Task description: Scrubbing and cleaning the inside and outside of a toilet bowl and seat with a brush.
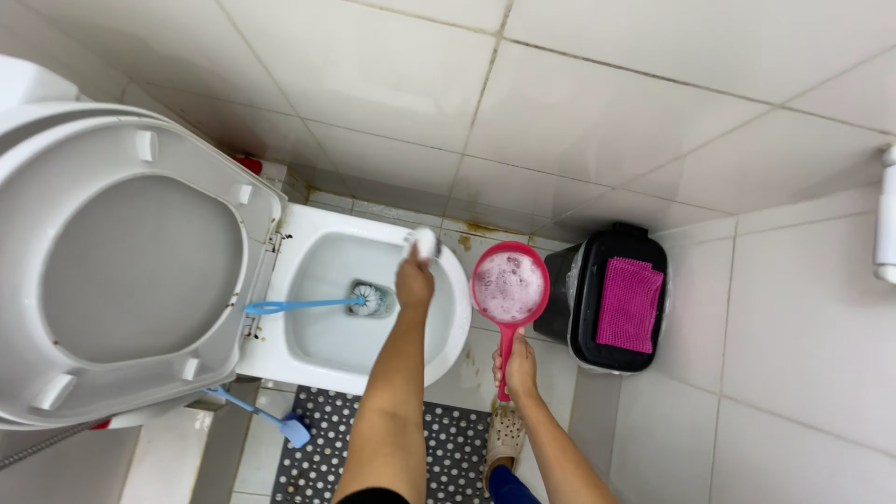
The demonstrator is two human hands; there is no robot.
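Head view, looking down: your left hand (414,280) reaches over the toilet bowl (322,359), fingers closed around a small white object (426,243) at the far rim. Your right hand (518,366) grips the handle of a pink ladle (510,287) of foamy water, held just right of the bowl, handle pointing back toward you. A blue toilet brush (308,304) lies across the bowl.
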